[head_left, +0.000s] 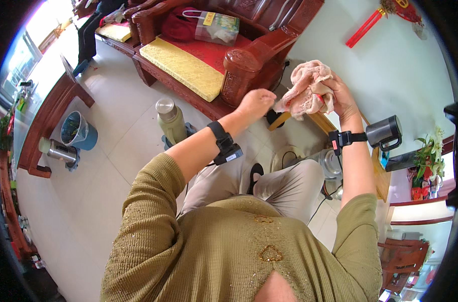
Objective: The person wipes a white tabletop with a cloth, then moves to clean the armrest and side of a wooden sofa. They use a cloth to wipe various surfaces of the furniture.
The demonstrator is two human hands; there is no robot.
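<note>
A crumpled pinkish cloth [308, 88] with small red patches is bunched up in my right hand [342, 92], whose fingers grip its right side. My left hand [256, 104] is at the cloth's lower left corner with its fingers curled. It is slightly blurred, and whether it pinches that corner or is just beside it cannot be told. Both wrists wear black straps with small devices. Behind the hands stands a carved wooden armchair [242, 62] with a yellow seat pad [183, 68].
A green thermos jug [170, 119] stands on the floor left of my legs. A blue bin [80, 130] and a steel flask [59, 151] are farther left. A dark mug [383, 132] is beyond my right wrist. A clear bag [217, 28] lies on the chair. Another person's dark-trousered legs [87, 39] show top left.
</note>
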